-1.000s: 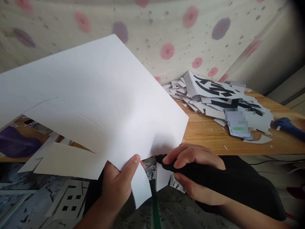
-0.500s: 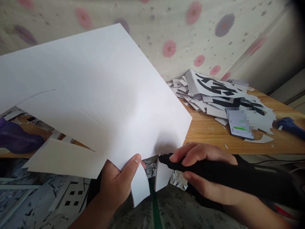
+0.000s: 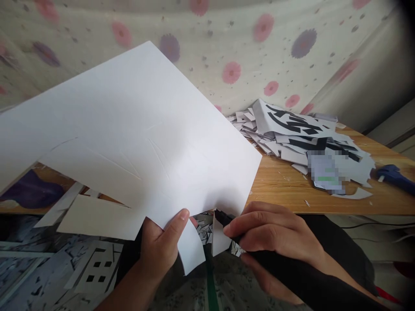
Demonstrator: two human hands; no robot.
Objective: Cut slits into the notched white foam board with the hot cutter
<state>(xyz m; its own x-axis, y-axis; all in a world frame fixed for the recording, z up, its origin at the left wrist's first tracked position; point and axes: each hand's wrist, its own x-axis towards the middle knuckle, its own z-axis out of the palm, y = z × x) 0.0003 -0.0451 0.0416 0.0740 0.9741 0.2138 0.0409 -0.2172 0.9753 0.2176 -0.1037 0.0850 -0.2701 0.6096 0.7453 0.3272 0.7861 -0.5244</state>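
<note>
A large white foam board (image 3: 201,125) stretches in front of me, with cut-out gaps and thin score lines on its left half. My left hand (image 3: 165,242) grips its lower edge, thumb on top, beside a narrow curved strip (image 3: 192,248) hanging down. In my right hand (image 3: 275,237) is a black pen-shaped cutter (image 3: 235,232), its fingers wrapped round the body. The cutter's tip touches the board's lower edge, at the top of a small white flap (image 3: 220,237). Whether the blade goes through the board I cannot tell.
White offcuts and a sheet with black characters (image 3: 292,119) are heaped on the wooden table (image 3: 275,185) at right. A phone (image 3: 326,172) and a dark blue tool (image 3: 395,177) lie nearby. Purple material (image 3: 32,190) shows through the board's gap. Scraps (image 3: 94,272) litter the area below.
The board has turned slightly, its left side lower. My right hand has rolled over, and the cutter's rear end has swung down towards me. My left hand keeps its hold.
</note>
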